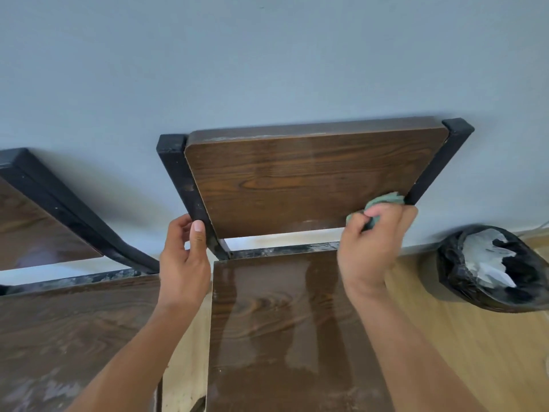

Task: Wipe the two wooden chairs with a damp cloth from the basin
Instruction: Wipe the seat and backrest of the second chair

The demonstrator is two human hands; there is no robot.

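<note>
Right hand: the right hand (367,248) sits at about 3 o'clock from the middle of the view, fingers curled tight round a bunched green cloth (383,206), pressing it on the lower right corner of the backrest.
Left hand: the left hand (185,263) is at about 8 o'clock from the backrest's middle; thumb and fingers wrap the black post (185,185) on the backrest's left edge, thumbnail facing the camera.
Cloth: mostly hidden by the right hand's fingers; a crumpled part sticks out above the knuckles, touching the wood just beside the right-hand black post (436,165).
Near chair: the chair (300,179) stands straight ahead, its brown wood-grain backrest tilted toward the wall, its seat (282,322) below at 6 o'clock, running between the two forearms.
Seat surface: glossy with a wet-looking sheen and pale streaks; a whitish patch near the front edge.
Backrest surface: a pale dusty line along the top edge, a faint light smear along the bottom edge at 6 o'clock.
Second chair: the second chair (59,322) is at 9 o'clock, just beside the first, only its backrest corner, black post and part of the seat in view; its seat carries dull grey smudges.
Bin: a bin lined with a black bag (490,269) at 3 o'clock, near the wall, with pale crumpled stuff inside.
Wall: a grey-blue wall (267,55) fills the upper half.
Floor: light wood-look floor (460,337) at 4 o'clock.
</note>
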